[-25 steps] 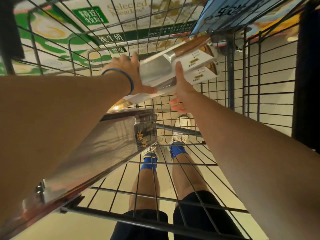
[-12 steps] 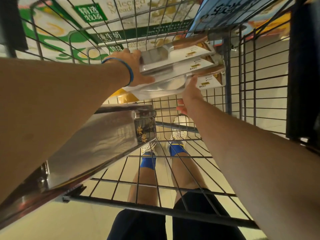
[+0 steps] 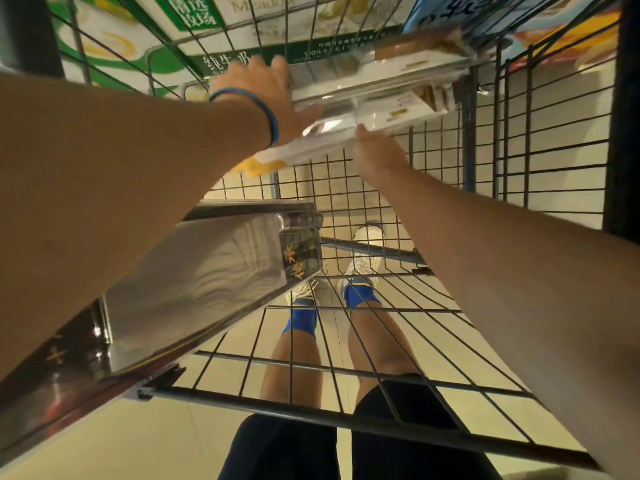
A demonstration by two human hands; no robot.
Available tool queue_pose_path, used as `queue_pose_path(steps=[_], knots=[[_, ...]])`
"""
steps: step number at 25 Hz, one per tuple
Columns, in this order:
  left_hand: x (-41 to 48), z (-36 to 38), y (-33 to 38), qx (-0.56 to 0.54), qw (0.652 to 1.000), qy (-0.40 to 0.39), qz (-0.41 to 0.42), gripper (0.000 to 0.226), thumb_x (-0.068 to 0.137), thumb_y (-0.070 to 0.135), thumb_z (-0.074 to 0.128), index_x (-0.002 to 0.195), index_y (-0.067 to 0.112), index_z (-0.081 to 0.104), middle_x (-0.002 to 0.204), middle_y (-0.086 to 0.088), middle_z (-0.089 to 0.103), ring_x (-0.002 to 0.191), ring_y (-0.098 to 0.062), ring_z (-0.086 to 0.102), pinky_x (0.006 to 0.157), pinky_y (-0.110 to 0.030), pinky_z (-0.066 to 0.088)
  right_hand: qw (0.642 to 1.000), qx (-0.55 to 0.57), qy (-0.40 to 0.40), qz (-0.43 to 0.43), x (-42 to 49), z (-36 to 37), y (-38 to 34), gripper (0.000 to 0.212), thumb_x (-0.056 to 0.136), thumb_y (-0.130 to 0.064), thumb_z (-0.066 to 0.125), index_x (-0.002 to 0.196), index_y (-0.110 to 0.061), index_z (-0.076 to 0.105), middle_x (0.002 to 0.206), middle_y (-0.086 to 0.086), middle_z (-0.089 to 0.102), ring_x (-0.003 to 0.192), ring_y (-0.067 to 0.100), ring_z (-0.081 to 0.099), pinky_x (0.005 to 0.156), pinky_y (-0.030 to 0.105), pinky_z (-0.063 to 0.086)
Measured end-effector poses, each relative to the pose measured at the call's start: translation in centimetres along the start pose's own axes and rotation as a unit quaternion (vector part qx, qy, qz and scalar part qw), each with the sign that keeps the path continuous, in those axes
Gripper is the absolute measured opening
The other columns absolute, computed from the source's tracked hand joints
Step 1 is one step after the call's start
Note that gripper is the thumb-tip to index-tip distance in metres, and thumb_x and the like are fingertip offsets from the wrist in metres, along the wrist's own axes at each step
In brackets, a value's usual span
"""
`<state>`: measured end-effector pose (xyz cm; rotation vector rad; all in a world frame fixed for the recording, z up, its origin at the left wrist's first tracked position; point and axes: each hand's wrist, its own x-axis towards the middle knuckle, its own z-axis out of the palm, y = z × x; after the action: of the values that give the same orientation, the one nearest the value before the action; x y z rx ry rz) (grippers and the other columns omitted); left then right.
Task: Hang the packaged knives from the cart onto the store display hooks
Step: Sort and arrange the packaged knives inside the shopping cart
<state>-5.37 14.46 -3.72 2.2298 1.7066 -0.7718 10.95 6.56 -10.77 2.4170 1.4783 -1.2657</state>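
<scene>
Grey wire shopping cart (image 3: 519, 174): fills the frame, its mesh walls on all sides.
Shiny silver box with black-and-gold label (image 3: 207, 282): lower left, in the cart, well apart from both hands.
Stack of clear-and-white packaged knives (image 3: 391, 84): upper centre, by the cart's far wall, blurred. Probably best lifted level and squared, so no pack slides off.
Left hand (image 3: 256, 91): fingers spread over the stack's left end, thumb beneath, pinching it. It should steady the top.
Right hand (image 3: 377, 154): under the stack's near edge, fingers hidden, grasp cannot be told. It should bear the weight.
</scene>
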Motion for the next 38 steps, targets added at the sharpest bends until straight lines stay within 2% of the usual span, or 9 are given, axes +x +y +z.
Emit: queue_pose_path(steps=[6, 9, 12, 16, 22, 27, 31, 35, 38], knots=[[-0.1, -0.7, -0.3, 0.051, 0.998, -0.009, 0.028, 0.099, 0.073, 0.085, 0.050, 0.138, 0.011, 0.037, 0.127, -0.018, 0.049, 0.110, -0.041, 0.053, 0.073, -0.048, 0.046, 0.967, -0.211, -0.015, -0.141, -1.1, 0.7, 1.6, 0.030, 0.107, -0.024, 0.038, 0.119, -0.004, 0.056, 0.094, 0.015, 0.063, 0.081, 0.028, 0.053, 0.072, 0.040, 0.045], [0.0, 0.0, 0.0, 0.058, 0.996, -0.019, 0.058, 0.092, 0.073, 0.084, 0.052, 0.135, 0.017, 0.039, 0.126, -0.016, 0.050, 0.110, -0.041, 0.053, 0.069, -0.047, 0.044, 0.994, 0.052, -0.038, 0.083, -1.9, 0.8, 1.8, 0.049, 0.103, -0.052, 0.041, 0.097, -0.008, 0.061, 0.093, 0.009, 0.062, 0.079, 0.023, 0.053, 0.062, 0.032, 0.041], [0.7, 0.3, 0.0, 0.053, 0.996, -0.041, 0.061, 0.093, 0.072, 0.086, 0.051, 0.133, 0.016, 0.040, 0.124, -0.016, 0.050, 0.108, -0.041, 0.054, 0.067, -0.047, 0.043, 0.893, 0.369, 0.019, 0.257, -2.4, 1.0, 2.1, 0.053, 0.088, -0.067, 0.063, 0.100, -0.015, 0.066, 0.098, 0.001, 0.069, 0.079, 0.014, 0.062, 0.075, 0.030, 0.059], [1.3, 0.6, 0.3, 0.021, 0.994, -0.076, 0.079, 0.097, 0.071, 0.087, 0.050, 0.135, 0.015, 0.042, 0.124, -0.016, 0.051, 0.107, -0.038, 0.054, 0.075, -0.044, 0.044, 0.738, 0.596, 0.077, 0.305, -1.9, 0.0, 2.5, 0.045, 0.082, -0.058, 0.078, 0.093, -0.018, 0.063, 0.090, 0.000, 0.067, 0.084, 0.011, 0.066, 0.084, 0.027, 0.062], [2.2, -0.2, 0.7, 0.080, 0.971, -0.184, 0.132, 0.108, 0.060, 0.096, 0.040, 0.131, 0.016, 0.053, 0.108, -0.011, 0.055, 0.093, -0.030, 0.050, 0.067, -0.038, 0.038, 0.779, 0.566, 0.085, 0.256, -1.8, 1.0, 3.1, 0.046, 0.089, -0.042, 0.078, 0.121, -0.015, 0.061, 0.096, 0.000, 0.070, 0.072, 0.011, 0.057, 0.067, 0.025, 0.051], [2.9, -0.3, -1.5, 0.026, 0.964, -0.236, 0.120, 0.107, 0.051, 0.091, 0.058, 0.122, 0.011, 0.062, 0.116, -0.011, 0.065, 0.104, -0.032, 0.061, 0.091, -0.045, 0.051, 0.764, 0.598, 0.049, 0.235, -1.5, 0.7, 2.5, 0.041, 0.091, -0.032, 0.078, 0.126, -0.016, 0.063, 0.094, 0.001, 0.070, 0.066, 0.008, 0.056, 0.048, 0.020, 0.040], [2.4, -0.1, -2.0, -0.104, 0.945, -0.293, 0.105, 0.111, 0.023, 0.096, 0.063, 0.110, 0.027, 0.056, 0.111, 0.003, 0.059, 0.089, -0.022, 0.062, 0.087, -0.042, 0.053, 0.724, 0.656, -0.007, 0.212, -1.9, 0.5, 2.6, 0.024, 0.091, -0.030, 0.077, 0.113, -0.022, 0.069, 0.099, -0.003, 0.070, 0.082, 0.010, 0.063, 0.063, 0.024, 0.052], [2.5, 0.8, -1.4, -0.152, 0.947, -0.272, 0.073, 0.128, 0.032, 0.093, 0.059, 0.136, 0.019, 0.046, 0.118, -0.001, 0.051, 0.099, -0.025, 0.048, 0.094, -0.039, 0.041, 0.612, 0.766, -0.015, 0.197, -1.5, 0.0, 2.0, 0.028, 0.095, -0.025, 0.072, 0.117, -0.009, 0.064, 0.116, 0.013, 0.072, 0.108, 0.027, 0.070, 0.094, 0.045, 0.060], [3.0, 0.8, -1.5, -0.191, 0.943, -0.265, 0.065, 0.121, 0.038, 0.088, 0.062, 0.134, 0.016, 0.046, 0.116, -0.002, 0.050, 0.101, -0.027, 0.048, 0.093, -0.039, 0.041, 0.616, 0.765, -0.037, 0.185, -2.0, 0.3, 1.6, 0.032, 0.098, -0.028, 0.069, 0.122, -0.008, 0.061, 0.119, 0.017, 0.071, 0.107, 0.030, 0.071, 0.090, 0.045, 0.061]])
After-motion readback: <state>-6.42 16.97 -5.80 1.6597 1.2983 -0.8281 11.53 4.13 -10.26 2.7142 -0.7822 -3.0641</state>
